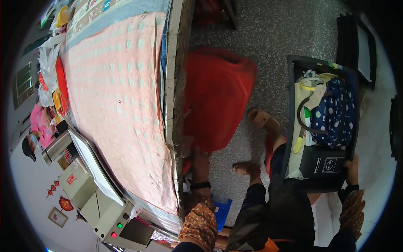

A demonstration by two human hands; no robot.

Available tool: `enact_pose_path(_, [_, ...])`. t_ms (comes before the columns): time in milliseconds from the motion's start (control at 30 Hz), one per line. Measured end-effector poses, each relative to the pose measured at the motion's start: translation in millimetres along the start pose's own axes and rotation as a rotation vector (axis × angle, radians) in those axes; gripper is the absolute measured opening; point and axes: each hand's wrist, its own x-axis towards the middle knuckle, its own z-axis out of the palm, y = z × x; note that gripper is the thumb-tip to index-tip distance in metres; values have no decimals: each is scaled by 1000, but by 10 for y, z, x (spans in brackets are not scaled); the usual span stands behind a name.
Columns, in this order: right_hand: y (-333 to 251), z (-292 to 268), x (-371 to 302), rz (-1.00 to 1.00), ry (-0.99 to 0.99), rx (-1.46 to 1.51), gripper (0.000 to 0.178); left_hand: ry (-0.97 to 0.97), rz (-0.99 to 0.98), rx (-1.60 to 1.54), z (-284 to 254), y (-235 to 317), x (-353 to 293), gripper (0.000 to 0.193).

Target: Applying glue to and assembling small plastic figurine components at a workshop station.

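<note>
Right hand (352, 170) on a loaded black bin (331, 185), left hand (198, 161) low beside the counter (170, 96)

The step in hand looks like steadying the bin, at the right of the frame, while the left hand reaches in at lower centre. The right fingers are hooked over the bin's lower right corner, grasping its rim. The left fingers blur into shadow near a red stool (218, 98), so I cannot tell whether they hold anything. Shifting the bin would call for a firm grip, and probably a second hand, given its crowded load.

Its walls look like stiff, dull plastic. Inside, a soft, bulging navy bag (331, 113) with pale dots lies above a flat-faced black box (323, 164); a yellow-handled tool (299, 143) stands out at left. The stool is glossy moulded plastic with rounded edges. The counter, filling the left half, wears a thin, rumpled pink cloth (113, 84) with pale green patches and a worn edge. The floor (268, 42) is speckled grey.
</note>
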Motion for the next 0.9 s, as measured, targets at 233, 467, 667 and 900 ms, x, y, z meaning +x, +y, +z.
enact_pose_path(233, [2, -199, -386, 67, 9, 97, 46, 20, 44, -269, 485, 407, 518, 92])
enact_pose_path(467, [-86, -183, -608, 66, 79, 184, 49, 29, 77, -302, 1598, 187, 265, 77])
enact_pose_path(667, [-104, -137, -754, 62, 76, 102, 43, -242, -56, -374, 2161, -295, 332, 60])
enact_pose_path(900, [283, -167, -930, 35, 106, 37, 36, -410, -161, -322, 2200, -478, 373, 64])
